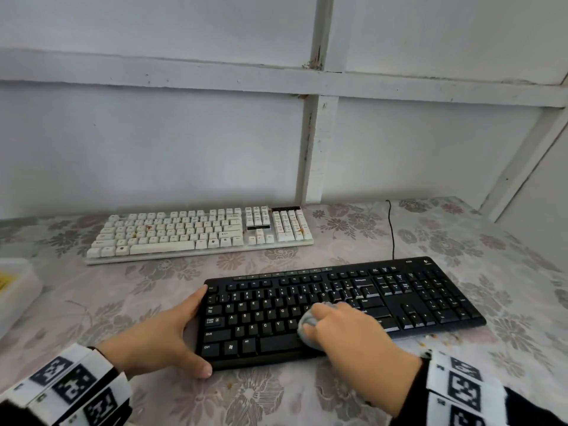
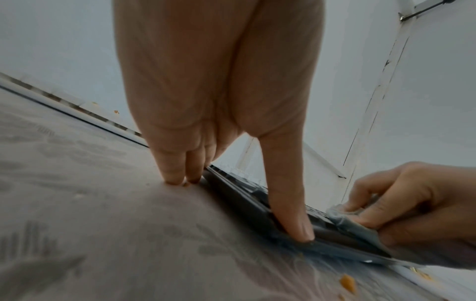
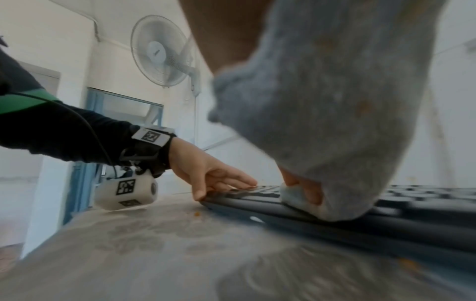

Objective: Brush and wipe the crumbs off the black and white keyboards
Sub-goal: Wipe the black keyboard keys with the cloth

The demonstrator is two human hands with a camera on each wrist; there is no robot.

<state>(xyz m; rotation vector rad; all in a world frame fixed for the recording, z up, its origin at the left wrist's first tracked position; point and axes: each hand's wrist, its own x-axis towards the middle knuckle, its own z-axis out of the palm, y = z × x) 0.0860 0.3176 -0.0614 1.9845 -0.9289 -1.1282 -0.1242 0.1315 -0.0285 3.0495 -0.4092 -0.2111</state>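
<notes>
At lower centre of the head view lies the black keyboard (image 1: 344,305), flat on a floral tablecloth (image 1: 92,305) and angled slightly, its cable (image 1: 392,229) running up toward the wall. On its keys near the middle, the right hand (image 1: 347,329) curls its fingers around a bunched grey cloth (image 1: 307,329) and presses it down just above the space bar. Against the keyboard's left end, the left hand (image 1: 166,336) is spread wide, thumb at the near corner and fingers straight along the far corner, bracing the edge. Small orange crumbs (image 1: 442,338) sit on the tablecloth just below the keyboard's right front edge. Higher in the frame, well apart and to the upper left, rests the white keyboard (image 1: 199,232), with brownish specks on several keys. A pale container (image 1: 15,290) shows at the left edge.
</notes>
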